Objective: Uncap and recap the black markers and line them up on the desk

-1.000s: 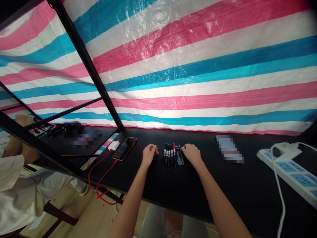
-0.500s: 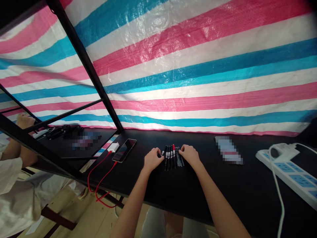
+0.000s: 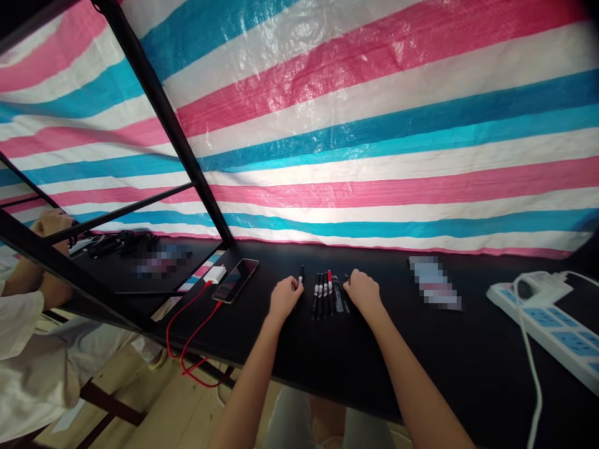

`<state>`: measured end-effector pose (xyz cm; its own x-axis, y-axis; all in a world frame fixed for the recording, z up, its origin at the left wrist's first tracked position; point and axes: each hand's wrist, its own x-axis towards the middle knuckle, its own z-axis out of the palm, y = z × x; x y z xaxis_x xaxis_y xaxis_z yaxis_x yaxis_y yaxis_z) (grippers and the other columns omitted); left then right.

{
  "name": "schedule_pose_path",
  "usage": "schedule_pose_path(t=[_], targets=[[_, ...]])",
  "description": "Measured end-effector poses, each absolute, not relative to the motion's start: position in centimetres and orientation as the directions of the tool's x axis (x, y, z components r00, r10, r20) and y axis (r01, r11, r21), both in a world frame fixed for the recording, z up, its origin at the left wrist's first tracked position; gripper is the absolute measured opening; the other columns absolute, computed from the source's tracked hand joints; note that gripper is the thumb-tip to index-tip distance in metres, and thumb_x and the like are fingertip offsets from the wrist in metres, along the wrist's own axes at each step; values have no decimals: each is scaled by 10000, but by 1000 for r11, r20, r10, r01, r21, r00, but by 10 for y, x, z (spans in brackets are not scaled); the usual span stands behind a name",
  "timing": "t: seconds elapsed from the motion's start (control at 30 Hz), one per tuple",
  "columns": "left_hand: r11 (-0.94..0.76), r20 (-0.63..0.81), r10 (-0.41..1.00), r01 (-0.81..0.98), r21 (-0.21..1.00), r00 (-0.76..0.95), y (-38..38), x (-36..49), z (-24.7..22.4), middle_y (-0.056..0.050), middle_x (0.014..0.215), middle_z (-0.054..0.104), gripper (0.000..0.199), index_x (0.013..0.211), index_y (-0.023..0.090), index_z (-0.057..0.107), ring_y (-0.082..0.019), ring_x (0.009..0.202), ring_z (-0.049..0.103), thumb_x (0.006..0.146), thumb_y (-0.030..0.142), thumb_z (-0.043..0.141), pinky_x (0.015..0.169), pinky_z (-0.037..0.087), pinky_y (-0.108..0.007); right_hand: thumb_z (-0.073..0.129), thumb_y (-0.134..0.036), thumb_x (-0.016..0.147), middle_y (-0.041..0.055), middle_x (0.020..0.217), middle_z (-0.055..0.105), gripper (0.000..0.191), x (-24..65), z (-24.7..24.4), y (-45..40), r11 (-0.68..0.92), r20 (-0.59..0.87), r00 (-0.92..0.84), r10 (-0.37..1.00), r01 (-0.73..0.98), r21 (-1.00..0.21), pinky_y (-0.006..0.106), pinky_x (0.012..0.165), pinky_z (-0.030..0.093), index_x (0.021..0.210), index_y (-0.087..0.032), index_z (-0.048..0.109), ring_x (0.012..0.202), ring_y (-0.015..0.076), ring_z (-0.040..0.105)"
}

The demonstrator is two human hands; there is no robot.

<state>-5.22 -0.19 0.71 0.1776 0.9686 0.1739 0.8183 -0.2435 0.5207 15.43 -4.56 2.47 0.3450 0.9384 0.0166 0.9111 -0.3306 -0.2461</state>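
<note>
Several pens [image 3: 322,296] lie side by side on the black table [image 3: 337,355], mostly black, one with a red cap [image 3: 329,277]. Thin clear refills or slim pens [image 3: 340,296] lie at the right end of the row. My left hand [image 3: 285,297], left of the row, is closed on a black pen [image 3: 302,273] whose end sticks up past the fingers. On the right side, my right hand [image 3: 362,290] is closed, with a small dark tip at its fingers; the rest of what it holds is hidden.
Left of my hands lie a phone [image 3: 236,280] and a white charger [image 3: 215,274] with red cables. A blurred packet [image 3: 435,284] and a white power strip [image 3: 547,318] are at right. Beyond the black frame [image 3: 163,112] sits another person [image 3: 32,349].
My left hand has moved slightly left, away from the row, with a black pen in it. My right hand has shifted slightly right, leaving a gap beside the row.
</note>
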Motion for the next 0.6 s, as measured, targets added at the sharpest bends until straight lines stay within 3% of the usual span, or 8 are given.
schedule_pose_path(t=[0.2, 0.33, 0.47, 0.6], targets=[[-213, 160, 977, 565, 797, 143, 8, -54, 4, 10, 597, 557, 259, 663, 166, 523, -106, 575, 512, 746, 408, 487, 584, 375, -221, 430, -178, 786, 140, 798, 601, 167, 156, 24, -46, -336, 45, 354, 934, 915, -224, 283, 642, 408, 886, -96, 535, 789, 239, 607], [-59, 5, 979, 261, 963, 205, 11, -52, 4, 12, 587, 555, 312, 703, 157, 489, -97, 504, 512, 718, 468, 518, 540, 420, -232, 442, -219, 767, 121, 782, 607, 166, 157, 25, -46, -309, 52, 339, 939, 903, -298, 273, 612, 393, 821, -121, 564, 752, 234, 599], [17, -40, 947, 73, 997, 320, 8, -52, 8, -13, 658, 578, 390, 728, 143, 497, -85, 531, 525, 688, 526, 553, 559, 446, -229, 420, -333, 772, 57, 715, 608, 223, 161, 24, -40, -255, 70, 376, 924, 742, -621, 241, 579, 380, 751, -179, 580, 698, 186, 577], [41, -71, 899, 78, 996, 432, 3, -51, 11, -33, 708, 591, 429, 755, 136, 517, -90, 590, 541, 672, 554, 565, 612, 455, -234, 379, -377, 757, 33, 658, 595, 297, 164, 20, -30, -57, 98, 422, 901, 339, -939, 214, 468, 369, 838, -159, 563, 503, 125, 519]])
